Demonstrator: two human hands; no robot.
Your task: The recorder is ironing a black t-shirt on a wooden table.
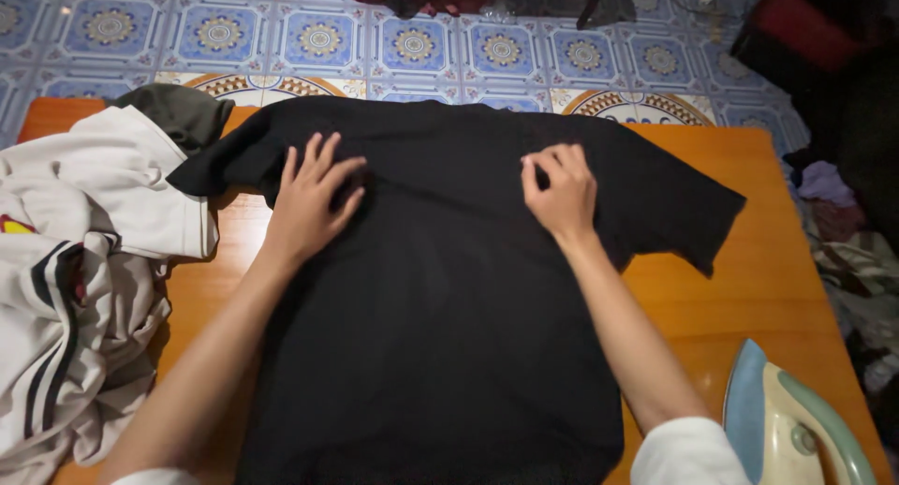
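A black short-sleeved shirt (449, 298) lies spread flat on an orange wooden table (758, 270), its sleeves pointing left and right. My left hand (309, 199) rests palm down on the shirt near its left shoulder, fingers spread apart. Near the right shoulder, my right hand (560, 193) presses on the cloth with its fingers curled in, thumb and forefinger pinching at the fabric.
A heap of white clothes with dark stripes (75, 288) and a dark olive garment (183, 110) cover the table's left end. A pale blue and cream iron (791, 424) stands at the near right corner. Blue patterned floor tiles (412, 45) lie beyond; more clothes (843, 232) are piled at right.
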